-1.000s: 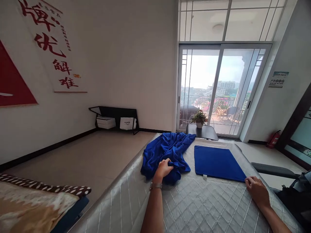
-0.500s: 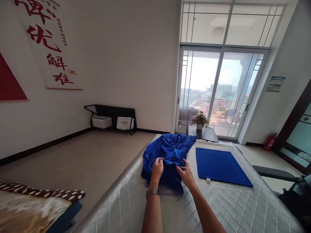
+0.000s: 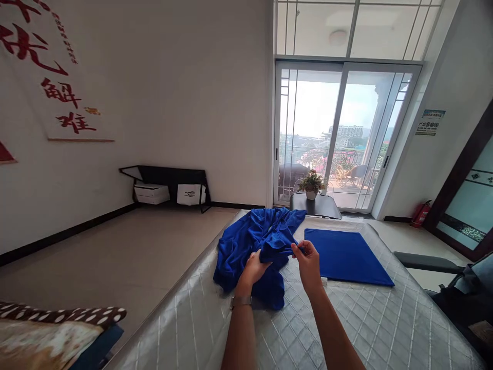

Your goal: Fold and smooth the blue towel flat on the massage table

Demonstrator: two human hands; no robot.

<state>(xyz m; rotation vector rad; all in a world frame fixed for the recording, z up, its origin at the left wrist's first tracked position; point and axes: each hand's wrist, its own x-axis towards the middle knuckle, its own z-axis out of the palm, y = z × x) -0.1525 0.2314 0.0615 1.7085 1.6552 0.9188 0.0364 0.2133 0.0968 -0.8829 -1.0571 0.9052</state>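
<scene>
A crumpled bright blue cloth (image 3: 242, 246) lies bunched on a silver quilted mattress (image 3: 200, 308), its near part hanging in folds. My left hand (image 3: 254, 268), with a watch band at the wrist, is closed on the cloth's raised near edge. To its right, my right hand (image 3: 307, 257) pinches a corner of the same cloth between thumb and fingers, pulling it out sideways. A flat blue square of fabric (image 3: 352, 257) lies smooth on the mattress beyond my right hand, with a small white tag at its near edge.
Behind the mattress, a potted plant (image 3: 311, 186) stands on a dark seat (image 3: 323, 205) before glass sliding doors. A black rack (image 3: 169, 180) with white boxes is by the wall. Folded bedding (image 3: 50, 334) sits at lower left, a dark armrest (image 3: 427, 262) at right.
My right hand has closed on the cloth's edge and drawn it up and to the right. My left hand has shifted slightly right, gripping the folds. The view has turned slightly right.
</scene>
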